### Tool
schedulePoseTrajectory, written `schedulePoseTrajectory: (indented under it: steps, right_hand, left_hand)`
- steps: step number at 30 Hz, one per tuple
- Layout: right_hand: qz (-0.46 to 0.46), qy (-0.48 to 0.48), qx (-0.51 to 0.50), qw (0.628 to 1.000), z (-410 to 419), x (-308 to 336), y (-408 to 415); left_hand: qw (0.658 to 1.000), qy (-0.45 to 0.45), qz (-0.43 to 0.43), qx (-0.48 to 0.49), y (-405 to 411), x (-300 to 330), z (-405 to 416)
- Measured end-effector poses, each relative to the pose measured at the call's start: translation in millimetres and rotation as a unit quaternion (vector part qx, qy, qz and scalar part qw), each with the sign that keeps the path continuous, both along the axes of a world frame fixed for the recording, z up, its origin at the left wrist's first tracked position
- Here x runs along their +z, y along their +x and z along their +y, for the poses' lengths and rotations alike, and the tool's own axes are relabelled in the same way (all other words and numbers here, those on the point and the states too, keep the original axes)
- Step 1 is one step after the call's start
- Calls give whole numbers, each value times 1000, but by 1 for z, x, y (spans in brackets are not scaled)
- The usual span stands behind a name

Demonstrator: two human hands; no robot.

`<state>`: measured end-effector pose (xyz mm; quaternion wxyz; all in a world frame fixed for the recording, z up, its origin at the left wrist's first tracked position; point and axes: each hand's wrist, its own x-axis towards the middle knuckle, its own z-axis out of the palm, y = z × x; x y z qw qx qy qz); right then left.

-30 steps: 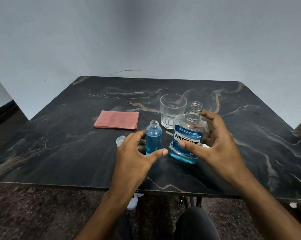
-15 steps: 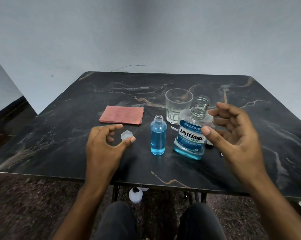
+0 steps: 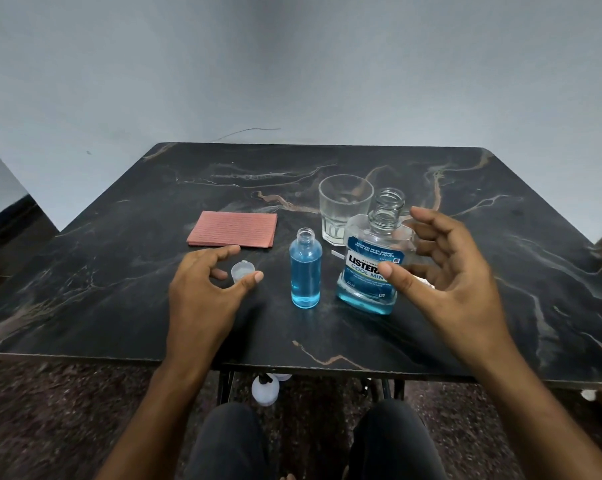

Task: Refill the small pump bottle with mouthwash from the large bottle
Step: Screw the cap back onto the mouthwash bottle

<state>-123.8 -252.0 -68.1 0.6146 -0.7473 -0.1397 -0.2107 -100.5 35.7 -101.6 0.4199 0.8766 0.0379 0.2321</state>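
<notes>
The small clear bottle (image 3: pixel 305 268) stands uncapped near the table's middle, nearly full of blue mouthwash. Right of it stands the large Listerine bottle (image 3: pixel 371 261), also uncapped, with a low layer of blue liquid at its base. My right hand (image 3: pixel 441 271) hovers beside and partly in front of the large bottle, fingers spread, apart from it. My left hand (image 3: pixel 206 289) rests on the table left of the small bottle, thumb and fingers curved around a small translucent cap (image 3: pixel 242 270) without clearly gripping it.
An empty drinking glass (image 3: pixel 344 209) stands behind the two bottles. A folded pink cloth (image 3: pixel 233 229) lies at the left on the dark marble table (image 3: pixel 119 289). A white pump part (image 3: pixel 265 389) lies on the floor under the table's front edge, near my knees.
My left hand left the small bottle and moved left to the cap. My right hand let go of the large bottle and opened beside it.
</notes>
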Motion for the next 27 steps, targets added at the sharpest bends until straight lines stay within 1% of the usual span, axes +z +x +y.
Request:
schedulePoseTrajectory:
  steps: [6, 12, 14, 16, 18, 19, 21, 23, 25, 27]
  right_hand:
    - [-20, 3, -24, 1000, 1, 3, -4]
    - [-85, 4, -67, 994, 1, 16, -6]
    - [-130, -20, -92, 987, -2, 25, -5]
    - [-188, -68, -125, 972, -5, 35, -5]
    - [-237, -122, -151, 952, -5, 47, -7]
    - [-249, -140, -149, 947, -5, 53, -8]
    - [-241, -151, -108, 953, -1, 68, -13]
    - [-199, -143, -24, 969, 3, 88, -18]
    - [-138, -164, 68, 974, 5, 110, -21]
    - [-91, -220, 118, 964, 7, 126, -20]
  left_hand:
    - [1000, -13, 28, 2, 3, -3, -2]
    - [998, -28, 51, -4, 6, -1, -3]
    - [998, -36, 44, -1, 3, 4, -3]
    - [998, -52, 17, 4, -3, 15, -1]
    - [996, -91, -24, -8, -11, 31, 0]
    - [991, -125, -44, -24, -16, 41, 0]
    - [971, -213, -71, -79, -30, 64, -6]
    - [945, -277, -78, -154, -42, 87, -19]
    - [921, -311, -74, -222, -49, 106, -36]
    - [905, -331, -66, -260, -46, 119, -54]
